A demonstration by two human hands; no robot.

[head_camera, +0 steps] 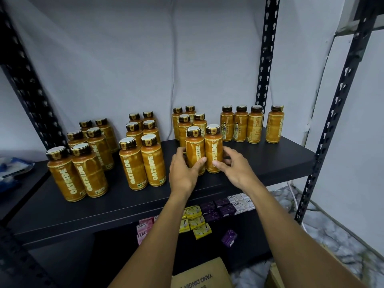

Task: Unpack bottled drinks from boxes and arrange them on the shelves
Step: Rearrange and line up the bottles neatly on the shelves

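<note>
Several orange OATSIDE bottles with dark caps stand in double rows on the black shelf (239,179). My left hand (184,171) grips the left front bottle (194,146) of the third row. My right hand (232,167) grips the bottle (214,148) beside it. Both bottles stand upright on the shelf, side by side and touching. Two more double rows, the first (76,173) and the second (143,163), stand to the left. A single line of bottles (241,125) runs along the back right.
Black slotted uprights frame the shelf, one (340,113) at the right and one (27,84) at the left. On the shelf below lie soap packs (197,221) in pink, yellow, purple and white. A cardboard box (201,275) sits at the bottom, by my arms.
</note>
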